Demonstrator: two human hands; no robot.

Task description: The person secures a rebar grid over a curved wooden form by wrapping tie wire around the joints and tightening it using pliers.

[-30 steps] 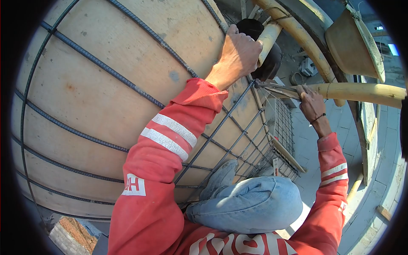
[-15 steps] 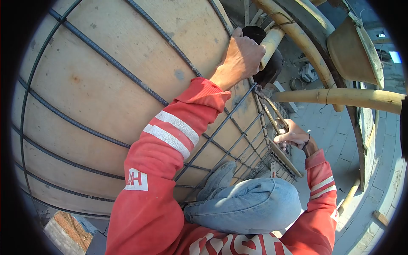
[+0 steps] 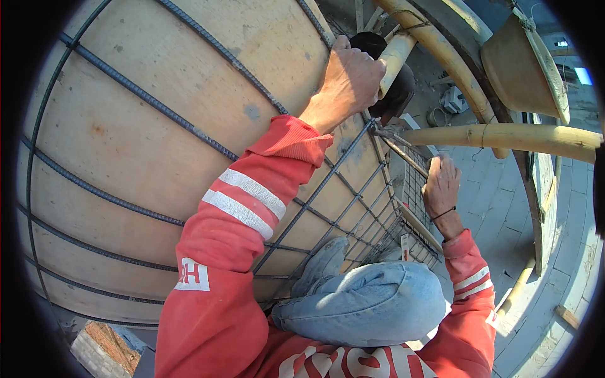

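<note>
Both our hands are gripping: right hand (image 3: 442, 184) clamping likely stiff, hefty pincers (image 3: 406, 157) by the handles, left hand (image 3: 355, 74) fisting against rebar (image 3: 317, 26).

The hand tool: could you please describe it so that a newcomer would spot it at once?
Find the big tan panel, then the grid of dark bars on its right. From the grid's upper end, the slim tool slants down to the right hand. Unlike the bars, it is brownish and hand-held.
</note>
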